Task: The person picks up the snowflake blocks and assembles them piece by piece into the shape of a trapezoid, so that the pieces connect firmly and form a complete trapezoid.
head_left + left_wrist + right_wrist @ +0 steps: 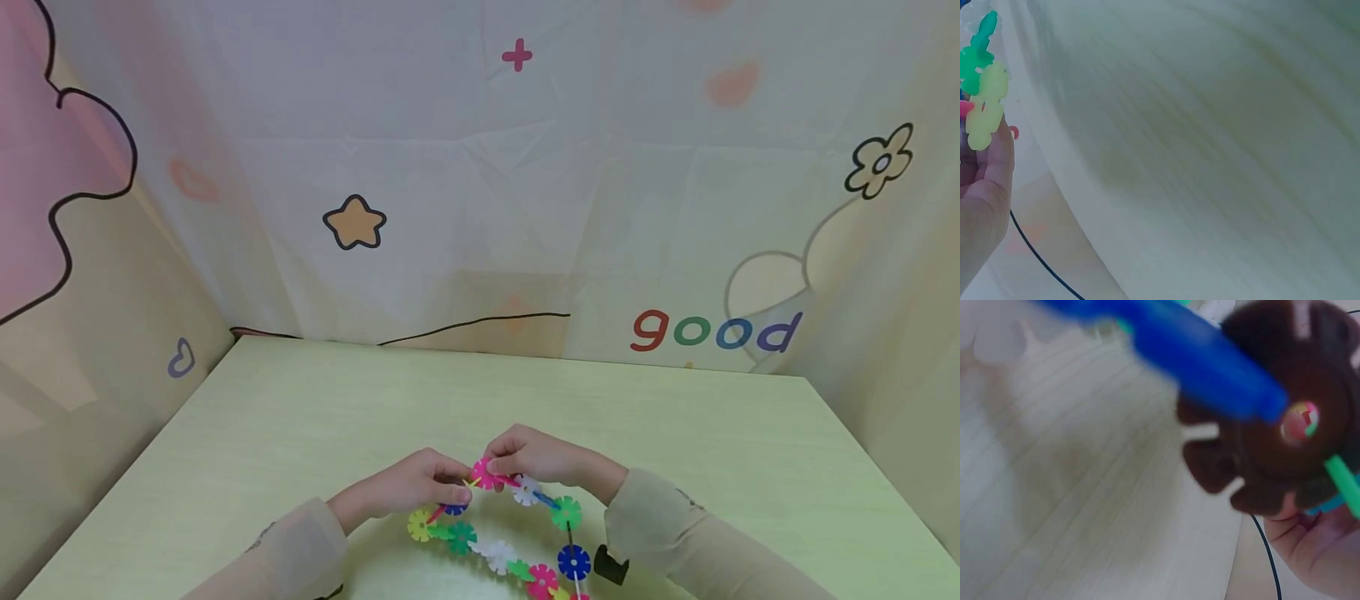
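Note:
A chain of interlocked plastic snowflake discs (462, 537) hangs in a loop below both hands. My left hand (408, 485) pinches its left end, by a blue disc (455, 509) and an edge-on yellow one. My right hand (543, 457) grips a pink disc (481, 472) between thumb and fingers, right beside the left fingertips. White, green and dark blue discs run down from it on the right. In the left wrist view, a pale yellow disc (988, 103) covers part of the left fingers. A dark brown disc (1260, 450) and a blurred blue disc (1210, 362) partly hide the right hand (1322, 550).
The pale wooden table (315, 400) stretches out beyond the hands. A printed cloth (435, 167) with a star, a flower and the word "good" rises at its back and sides. Near the right sleeve (660, 517) sits a small black piece (611, 567).

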The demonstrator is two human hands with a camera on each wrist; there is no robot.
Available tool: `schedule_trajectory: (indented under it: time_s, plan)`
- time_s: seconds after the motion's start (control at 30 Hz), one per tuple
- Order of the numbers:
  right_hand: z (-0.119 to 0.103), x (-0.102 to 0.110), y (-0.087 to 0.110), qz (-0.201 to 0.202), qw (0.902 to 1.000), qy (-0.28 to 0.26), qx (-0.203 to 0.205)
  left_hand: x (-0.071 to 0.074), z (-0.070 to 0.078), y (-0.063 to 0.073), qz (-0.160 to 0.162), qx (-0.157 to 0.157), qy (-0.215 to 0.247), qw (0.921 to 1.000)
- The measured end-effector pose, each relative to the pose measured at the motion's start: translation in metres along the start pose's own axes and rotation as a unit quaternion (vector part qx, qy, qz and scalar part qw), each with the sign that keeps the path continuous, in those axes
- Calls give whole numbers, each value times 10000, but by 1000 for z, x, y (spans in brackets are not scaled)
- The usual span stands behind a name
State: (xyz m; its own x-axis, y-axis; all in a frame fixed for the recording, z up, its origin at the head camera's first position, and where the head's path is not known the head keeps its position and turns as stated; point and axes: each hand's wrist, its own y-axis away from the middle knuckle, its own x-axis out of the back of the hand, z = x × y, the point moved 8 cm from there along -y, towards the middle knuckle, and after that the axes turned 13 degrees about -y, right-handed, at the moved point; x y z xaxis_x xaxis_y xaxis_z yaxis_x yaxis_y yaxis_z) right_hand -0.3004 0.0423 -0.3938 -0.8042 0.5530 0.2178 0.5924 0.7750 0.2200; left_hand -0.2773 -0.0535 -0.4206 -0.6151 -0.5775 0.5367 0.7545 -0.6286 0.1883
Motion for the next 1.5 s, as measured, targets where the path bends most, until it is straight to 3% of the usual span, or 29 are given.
schedule_trajectory:
  time_s: [0.23,0.4,0.63,0.93,1.23,1.5]
  plan:
    - [1,4,-1,221,9995,240,-17,0,-2,0,24,46,-48,10000]
    - [3,21,8,600,9970,485,-106,2,-9,3,117,222,-58,9997]
    - [24,43,39,774,9952,102,-586,11,-22,9,346,536,-196,9978]
    - [50,42,64,612,9921,-508,-972,21,-25,9,653,633,-292,9954]
    - [51,37,66,471,9929,-669,-867,24,-27,8,935,681,-287,9929]
    - [46,42,58,864,9940,-285,-606,24,-23,-1,1159,901,-445,9882]
